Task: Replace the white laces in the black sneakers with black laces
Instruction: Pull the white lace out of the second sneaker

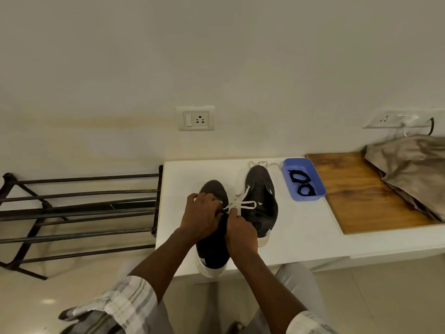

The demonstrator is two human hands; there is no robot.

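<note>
The head camera looks down at a white table (301,232) by a wall. Two black sneakers stand on it, toes pointing at the wall. The near sneaker (212,251) sits at the front edge of the table, with its heel sticking out over the edge. The far sneaker (261,198) is just beside it, on the right and a bit farther back.

Both hands are on top of the near sneaker. The left hand (201,213) has its fingers curled down over the top of the shoe, where the lace goes in. The right hand (240,231) pinches the white lace (243,204) with bent fingers. Loops of that lace lie across the far sneaker.

A blue tray (309,197) sits to the right of the shoes. The black laces (301,183) are inside it, rolled up in two little rings. Next to the tray is a wooden board (356,189) with a crumpled cloth (414,169) on it. A dark metal rack (79,213) stands on the left.
</note>
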